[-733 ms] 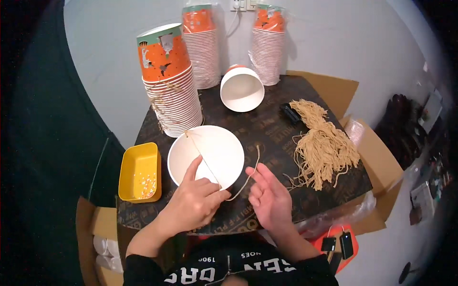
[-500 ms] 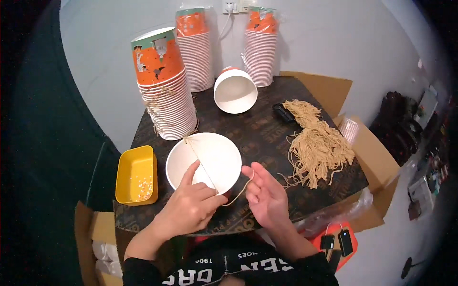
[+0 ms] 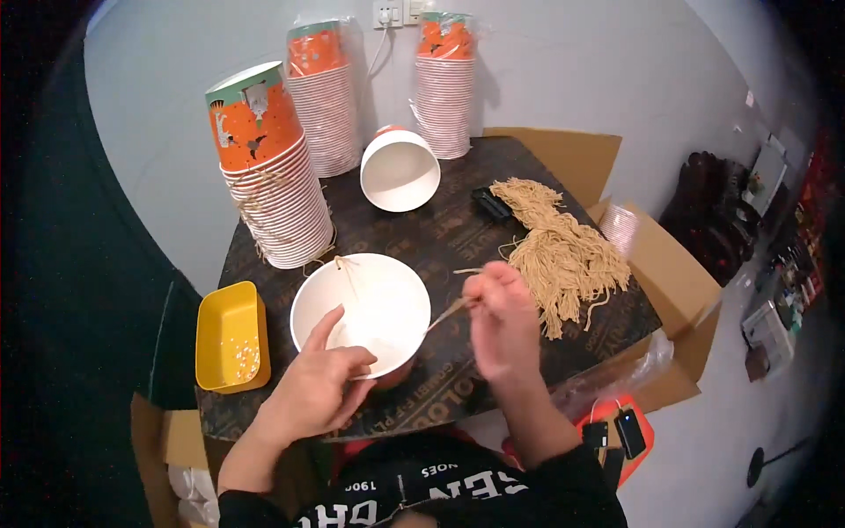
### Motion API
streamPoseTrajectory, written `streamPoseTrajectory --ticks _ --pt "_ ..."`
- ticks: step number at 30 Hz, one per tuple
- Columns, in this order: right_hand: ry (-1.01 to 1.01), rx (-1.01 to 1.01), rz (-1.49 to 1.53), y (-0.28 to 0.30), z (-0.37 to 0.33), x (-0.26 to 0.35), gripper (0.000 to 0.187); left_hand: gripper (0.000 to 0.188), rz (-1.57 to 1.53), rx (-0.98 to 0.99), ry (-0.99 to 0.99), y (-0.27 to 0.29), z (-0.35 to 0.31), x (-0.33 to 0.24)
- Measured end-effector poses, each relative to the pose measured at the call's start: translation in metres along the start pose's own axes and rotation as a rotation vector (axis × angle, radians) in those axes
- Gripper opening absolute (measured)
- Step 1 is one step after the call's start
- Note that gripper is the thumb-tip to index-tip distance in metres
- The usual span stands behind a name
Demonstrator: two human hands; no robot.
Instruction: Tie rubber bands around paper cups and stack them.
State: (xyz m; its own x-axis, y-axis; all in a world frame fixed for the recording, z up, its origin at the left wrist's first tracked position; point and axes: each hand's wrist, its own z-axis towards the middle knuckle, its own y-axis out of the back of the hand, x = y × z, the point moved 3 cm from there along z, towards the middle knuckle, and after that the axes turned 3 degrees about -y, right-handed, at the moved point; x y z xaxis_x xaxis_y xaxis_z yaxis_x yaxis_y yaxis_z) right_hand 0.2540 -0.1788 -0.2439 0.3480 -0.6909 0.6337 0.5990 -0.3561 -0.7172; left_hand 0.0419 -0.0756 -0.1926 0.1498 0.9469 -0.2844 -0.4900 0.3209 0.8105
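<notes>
A white paper bucket (image 3: 392, 295) stands at the near middle of the table, its mouth facing up. My left hand (image 3: 312, 387) grips its near rim, with one finger raised over the opening. To the right of the bucket, my right hand (image 3: 503, 321) is closed in a pinch on a tan string (image 3: 451, 313). That string slants down from the fingers toward the bucket's right rim. A knotted bit of string (image 3: 340, 262) sits at the far rim, its strands hanging inside. The underside of my left fingers is partly hidden.
A tall stack of orange-and-green buckets (image 3: 277, 194) rises behind. Left lies a yellow tray (image 3: 204, 339) holding small white and orange bits. A tan string bundle (image 3: 572, 260) lies right, beside a black object (image 3: 491, 204). Another bucket (image 3: 400, 172) rests on its side; wrapped stacks (image 3: 444, 106) stand behind.
My right hand has risen and turned, now pinching the string and drawing it rightward. The string no longer stretches straight across the bucket's mouth. My left hand has shifted onto the near rim.
</notes>
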Motion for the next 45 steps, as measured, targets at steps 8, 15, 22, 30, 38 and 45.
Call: streamPoseTrajectory --ticks 8,15,22,30,38,45 --pt "0.240 0.023 0.098 0.024 0.009 0.050 0.026 0.023 0.138 -0.041 0.012 0.011 -0.007 0.011" --pt "0.084 0.107 -0.678 -0.017 -0.035 0.015 0.007 0.027 0.125 -0.099 0.031 -0.001 -0.001 0.008" --pt "0.540 0.342 -1.011 -0.038 -0.053 -0.021 0.018 0.036 0.149 -0.142 0.140 -0.007 0.001 0.005" --pt "0.537 0.276 -0.958 -0.029 -0.059 -0.028 0.019 0.033 0.181 -0.188 0.090 0.002 0.013 -0.011" --pt "0.464 0.356 -0.990 -0.032 -0.056 -0.024 0.019 0.015 0.222 -0.145 -0.007 -0.005 0.013 -0.007" --pt "0.464 0.453 -1.046 -0.036 -0.056 -0.029 0.016 0.016 0.250 -0.153 -0.030 -0.005 0.017 -0.012"
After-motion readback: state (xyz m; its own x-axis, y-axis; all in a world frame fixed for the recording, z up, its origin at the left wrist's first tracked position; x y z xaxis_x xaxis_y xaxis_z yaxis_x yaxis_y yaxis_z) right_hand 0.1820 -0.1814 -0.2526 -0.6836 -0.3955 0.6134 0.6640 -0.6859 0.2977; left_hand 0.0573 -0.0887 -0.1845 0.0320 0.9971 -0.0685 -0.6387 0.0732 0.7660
